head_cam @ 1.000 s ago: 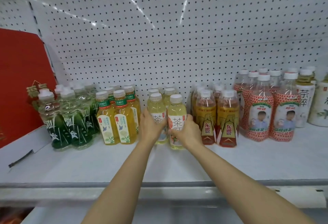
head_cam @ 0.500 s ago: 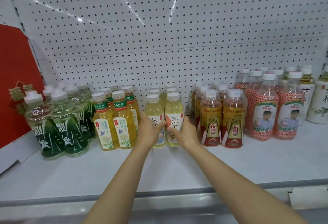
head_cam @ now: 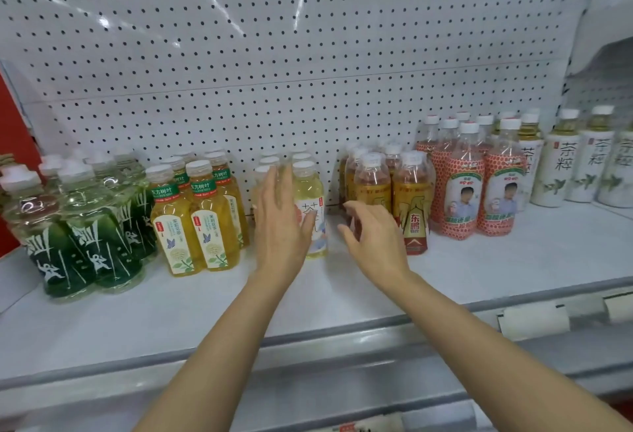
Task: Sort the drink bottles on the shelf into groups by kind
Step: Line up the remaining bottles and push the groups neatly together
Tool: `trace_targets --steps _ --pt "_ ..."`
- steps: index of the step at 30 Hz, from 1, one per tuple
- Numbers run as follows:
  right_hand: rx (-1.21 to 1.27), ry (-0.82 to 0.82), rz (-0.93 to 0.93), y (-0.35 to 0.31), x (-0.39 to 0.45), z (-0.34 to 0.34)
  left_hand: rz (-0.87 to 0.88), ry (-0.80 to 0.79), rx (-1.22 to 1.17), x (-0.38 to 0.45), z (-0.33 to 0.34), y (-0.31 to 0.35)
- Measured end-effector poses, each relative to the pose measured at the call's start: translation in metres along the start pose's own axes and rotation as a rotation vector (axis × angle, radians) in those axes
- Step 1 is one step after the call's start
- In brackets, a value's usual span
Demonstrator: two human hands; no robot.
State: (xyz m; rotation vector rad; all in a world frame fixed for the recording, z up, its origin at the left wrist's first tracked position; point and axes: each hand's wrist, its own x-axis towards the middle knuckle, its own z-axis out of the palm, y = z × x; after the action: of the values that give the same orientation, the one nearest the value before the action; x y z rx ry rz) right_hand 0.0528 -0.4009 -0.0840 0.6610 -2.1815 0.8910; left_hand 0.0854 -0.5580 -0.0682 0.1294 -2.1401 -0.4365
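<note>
Left hand point(head_cam: 281, 226) and right hand point(head_cam: 373, 240) released pale tea bottles point(head_cam: 310, 205), fingers now spread (empty)

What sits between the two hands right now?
In the head view, a pale yellow tea bottle stands between the open left hand and open right hand.

Both forearms are bare up to the picture's edge, no sleeves visible. The left hand point(head_cam: 281, 226) and right hand point(head_cam: 373, 243) wear no gloves, rings or watch.
</note>
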Motion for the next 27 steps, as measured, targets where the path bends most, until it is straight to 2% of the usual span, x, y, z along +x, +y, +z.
trace_targets --steps 3,7,15,20,27 --pt "-0.058 0.067 -0.091 0.018 -0.007 -0.025 0.104 -0.121 0.066 -0.005 0.002 0.027" --pt "-0.134 0.074 -0.09 0.054 -0.013 -0.062 0.16 -0.248 0.153 -0.012 0.009 0.066" --pt "-0.274 0.06 -0.024 0.161 -0.033 -0.148 0.156 -0.282 0.135 -0.038 0.06 0.171" --pt "-0.334 0.044 -0.049 0.223 -0.045 -0.195 0.185 -0.295 0.139 -0.052 0.098 0.234" --pt "-0.403 0.001 0.062 0.294 -0.046 -0.236 0.253 -0.351 0.148 -0.049 0.142 0.299"
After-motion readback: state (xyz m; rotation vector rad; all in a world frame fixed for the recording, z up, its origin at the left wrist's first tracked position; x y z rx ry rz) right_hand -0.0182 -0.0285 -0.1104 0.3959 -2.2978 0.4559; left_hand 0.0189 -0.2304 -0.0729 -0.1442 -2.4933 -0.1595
